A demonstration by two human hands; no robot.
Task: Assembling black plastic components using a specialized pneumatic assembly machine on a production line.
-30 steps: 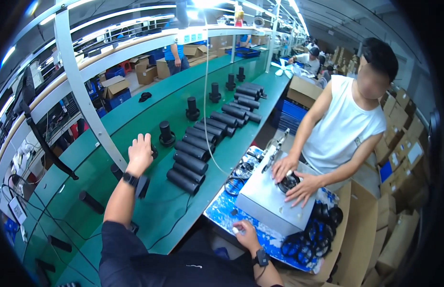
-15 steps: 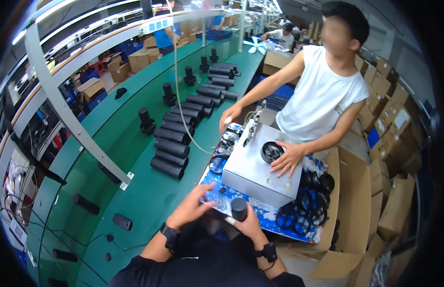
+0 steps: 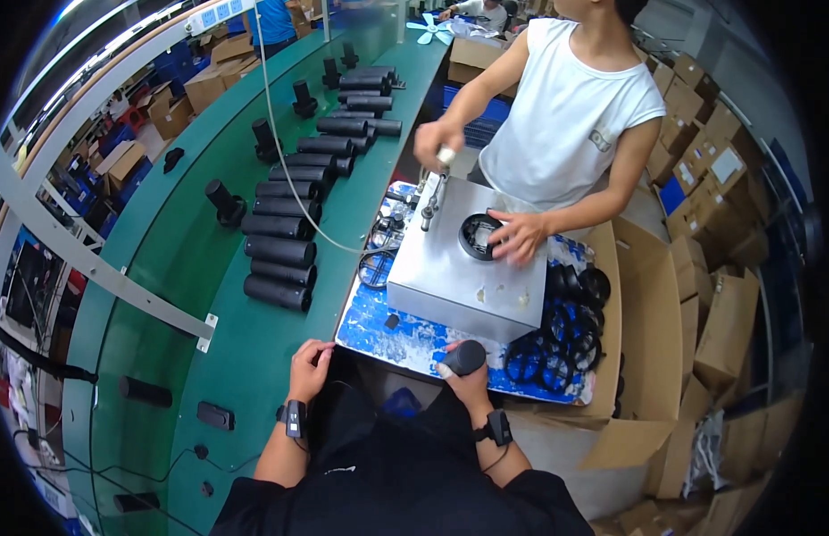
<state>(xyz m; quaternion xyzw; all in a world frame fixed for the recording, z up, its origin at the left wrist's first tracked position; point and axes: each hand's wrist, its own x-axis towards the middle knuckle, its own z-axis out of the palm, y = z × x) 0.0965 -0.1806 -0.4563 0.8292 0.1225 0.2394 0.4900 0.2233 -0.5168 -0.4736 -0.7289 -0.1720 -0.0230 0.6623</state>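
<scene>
My right hand is wrapped round a short black cylinder with a flat round end, just beyond the front edge of the worn blue board. My left hand rests at the edge of the green bench, its fingertips by the board's near left corner. It holds nothing, and its fingers are loosely bent and partly apart. A small black block lies on the board between my hands. Beyond it stands a grey metal box with a lever clamp and a black ring on top.
Across the board a co-worker's hand touches the ring; the other is blurred at the clamp. Black tubes lie in a row on the green bench. Black rings are heaped at right, beside an open carton. A pale cable hangs down.
My left hand has drawn back from over the board to the bench edge. My right hand still grips the cylinder, now more tilted. The co-worker's far hand has moved to the clamp.
</scene>
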